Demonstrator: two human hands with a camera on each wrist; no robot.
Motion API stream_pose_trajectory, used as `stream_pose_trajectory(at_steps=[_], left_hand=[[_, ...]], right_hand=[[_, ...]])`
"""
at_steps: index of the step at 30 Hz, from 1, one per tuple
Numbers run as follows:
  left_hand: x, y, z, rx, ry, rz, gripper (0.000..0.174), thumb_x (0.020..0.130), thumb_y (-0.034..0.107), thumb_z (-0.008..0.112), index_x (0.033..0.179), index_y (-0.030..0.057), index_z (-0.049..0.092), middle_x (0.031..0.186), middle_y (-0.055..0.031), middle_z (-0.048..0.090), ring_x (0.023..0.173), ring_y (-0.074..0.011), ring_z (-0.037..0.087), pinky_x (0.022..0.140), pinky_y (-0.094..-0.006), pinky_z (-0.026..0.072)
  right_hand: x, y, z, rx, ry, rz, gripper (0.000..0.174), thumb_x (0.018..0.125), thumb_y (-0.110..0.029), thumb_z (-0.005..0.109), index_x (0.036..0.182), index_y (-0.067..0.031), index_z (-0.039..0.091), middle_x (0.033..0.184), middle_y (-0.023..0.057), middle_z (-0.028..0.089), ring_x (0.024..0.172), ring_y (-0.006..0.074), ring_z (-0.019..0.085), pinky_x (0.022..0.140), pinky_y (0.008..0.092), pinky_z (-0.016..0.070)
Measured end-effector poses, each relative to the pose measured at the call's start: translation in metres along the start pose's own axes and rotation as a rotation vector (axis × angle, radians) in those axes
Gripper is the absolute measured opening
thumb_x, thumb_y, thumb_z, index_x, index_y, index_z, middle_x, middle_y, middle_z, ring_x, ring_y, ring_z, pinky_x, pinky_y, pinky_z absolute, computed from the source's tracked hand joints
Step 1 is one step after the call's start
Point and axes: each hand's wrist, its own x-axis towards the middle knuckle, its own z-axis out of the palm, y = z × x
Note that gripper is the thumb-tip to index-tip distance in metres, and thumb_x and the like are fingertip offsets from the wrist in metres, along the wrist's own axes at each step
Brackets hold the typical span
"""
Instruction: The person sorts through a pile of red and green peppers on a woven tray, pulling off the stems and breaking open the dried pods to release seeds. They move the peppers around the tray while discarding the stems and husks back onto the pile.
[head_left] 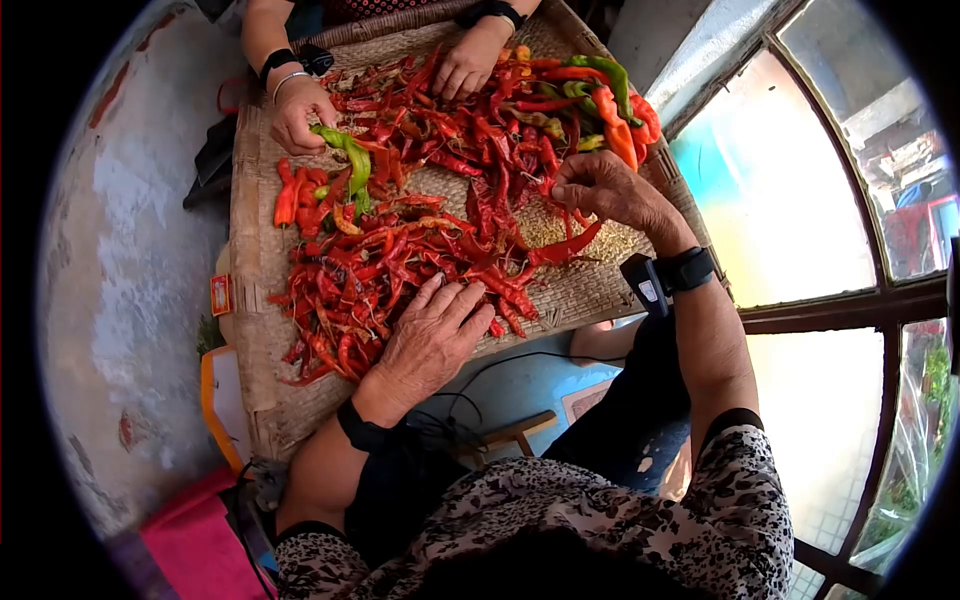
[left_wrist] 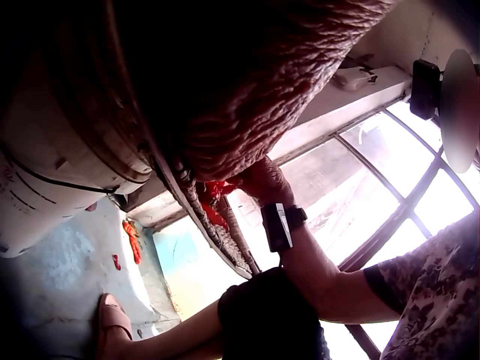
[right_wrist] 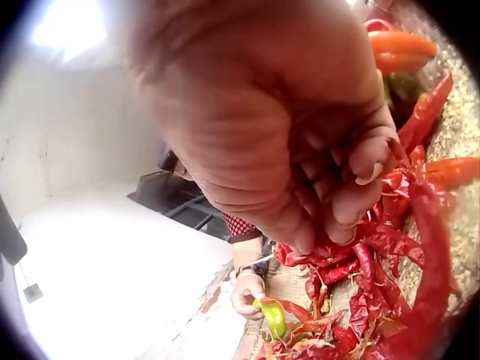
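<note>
My left hand (head_left: pixel 430 335) rests on a heap of dried red chili peppers (head_left: pixel 345 290), its fingers spread loosely over their near edge. In the left wrist view its wrinkled skin (left_wrist: pixel 247 127) fills the top and hides its fingertips. Over the right side of the woven tray (head_left: pixel 265 370), my right hand (head_left: pixel 610 190) has curled fingers and pinches a red chili pepper at its fingertips. In the right wrist view, the thumb and fingers of this right hand (right_wrist: pixel 300 150) meet at the red chilies, and a long red chili (right_wrist: pixel 431 247) stands close beside them.
Opposite, another person's hand (head_left: pixel 300 115) holds a green pepper (head_left: pixel 350 160); their other hand (head_left: pixel 470 60) lies on the chilies. Fresh green and orange peppers (head_left: pixel 615 120) sit at the tray's far right. Loose seeds (head_left: pixel 600 245) cover part of the tray. A window (head_left: pixel 790 180) stands to the right.
</note>
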Motion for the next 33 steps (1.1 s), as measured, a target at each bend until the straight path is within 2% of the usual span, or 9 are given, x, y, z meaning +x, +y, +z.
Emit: stream_pose_trajectory(at_steps=[5, 13, 15, 17, 19, 21, 23, 28, 33], left_hand=[[0.003, 0.001, -0.003, -0.002, -0.003, 0.002, 0.030, 0.084, 0.008, 0.062, 0.114, 0.0062, 0.062, 0.126, -0.0123, 0.052, 0.115, -0.0299, 0.049, 0.105, -0.0475, 0.0366], [0.003, 0.000, 0.000, 0.038, 0.011, 0.020, 0.034, 0.080, 0.008, 0.066, 0.114, 0.0068, 0.062, 0.126, -0.0115, 0.052, 0.115, -0.0290, 0.050, 0.104, -0.0476, 0.0374], [0.003, 0.000, 0.000, 0.037, 0.019, 0.018, 0.036, 0.079, 0.008, 0.066, 0.115, 0.0071, 0.061, 0.126, -0.0115, 0.052, 0.114, -0.0289, 0.050, 0.104, -0.0474, 0.0375], [0.003, 0.001, -0.001, 0.034, 0.018, 0.018, 0.036, 0.079, 0.008, 0.066, 0.115, 0.0070, 0.061, 0.126, -0.0115, 0.053, 0.114, -0.0290, 0.050, 0.103, -0.0473, 0.0375], [0.004, 0.001, -0.001, 0.034, 0.019, 0.018, 0.036, 0.079, 0.008, 0.066, 0.115, 0.0070, 0.061, 0.126, -0.0115, 0.053, 0.114, -0.0291, 0.050, 0.103, -0.0473, 0.0376], [0.003, 0.001, -0.001, 0.036, 0.021, 0.014, 0.036, 0.079, 0.008, 0.066, 0.115, 0.0073, 0.061, 0.126, -0.0113, 0.053, 0.114, -0.0290, 0.051, 0.103, -0.0472, 0.0380], [0.004, 0.002, -0.003, 0.030, 0.015, 0.013, 0.036, 0.079, 0.008, 0.066, 0.115, 0.0075, 0.061, 0.126, -0.0110, 0.053, 0.114, -0.0289, 0.051, 0.103, -0.0470, 0.0382], [0.004, 0.001, -0.001, 0.031, 0.030, 0.012, 0.035, 0.079, 0.008, 0.066, 0.114, 0.0079, 0.062, 0.125, -0.0107, 0.053, 0.114, -0.0284, 0.051, 0.102, -0.0466, 0.0386], [0.004, 0.000, -0.002, 0.010, 0.033, 0.011, 0.032, 0.081, 0.009, 0.063, 0.113, 0.0068, 0.062, 0.124, -0.0113, 0.054, 0.113, -0.0280, 0.051, 0.103, -0.0466, 0.0384]], right_hand=[[-0.007, -0.003, -0.016, 0.423, 0.098, -0.035, 0.018, 0.091, -0.028, 0.066, 0.089, -0.0100, 0.064, 0.069, -0.0050, 0.060, 0.057, 0.0023, 0.051, 0.049, 0.0178, 0.0387], [0.001, -0.002, -0.012, -0.106, -0.001, 0.041, 0.022, 0.093, -0.028, 0.063, 0.094, -0.0063, 0.065, 0.076, -0.0025, 0.065, 0.060, 0.0025, 0.053, 0.050, 0.0186, 0.0410], [0.005, 0.000, -0.006, 0.492, 0.363, -0.046, 0.034, 0.090, -0.030, 0.065, 0.104, 0.0004, 0.064, 0.078, 0.0045, 0.067, 0.070, 0.0098, 0.062, 0.059, 0.0260, 0.0493], [0.014, 0.010, -0.008, 0.567, 0.507, -0.133, 0.039, 0.090, -0.031, 0.065, 0.112, 0.0020, 0.060, 0.082, 0.0081, 0.068, 0.072, 0.0127, 0.065, 0.061, 0.0285, 0.0517], [0.015, 0.021, -0.011, -0.162, 0.625, -0.155, 0.039, 0.091, -0.031, 0.064, 0.110, 0.0031, 0.062, 0.078, 0.0099, 0.068, 0.070, 0.0156, 0.065, 0.061, 0.0306, 0.0525], [0.012, 0.030, -0.009, -0.400, 0.315, -0.103, 0.037, 0.086, -0.037, 0.067, 0.086, 0.0001, 0.068, 0.068, 0.0145, 0.065, 0.067, 0.0282, 0.065, 0.062, 0.0392, 0.0507], [0.008, 0.034, 0.005, -0.628, 0.322, 0.046, 0.043, 0.084, -0.042, 0.070, 0.072, -0.0009, 0.065, 0.064, 0.0112, 0.061, 0.061, 0.0231, 0.061, 0.056, 0.0352, 0.0473], [0.017, 0.046, 0.027, -0.747, 0.390, 0.032, 0.024, 0.078, -0.028, 0.069, 0.080, -0.0043, 0.063, 0.066, 0.0161, 0.063, 0.064, 0.0352, 0.063, 0.058, 0.0427, 0.0500], [0.018, 0.032, 0.023, -0.756, 0.284, 0.047, 0.016, 0.077, -0.018, 0.063, 0.075, -0.0016, 0.061, 0.067, 0.0173, 0.061, 0.063, 0.0344, 0.063, 0.057, 0.0427, 0.0492]])
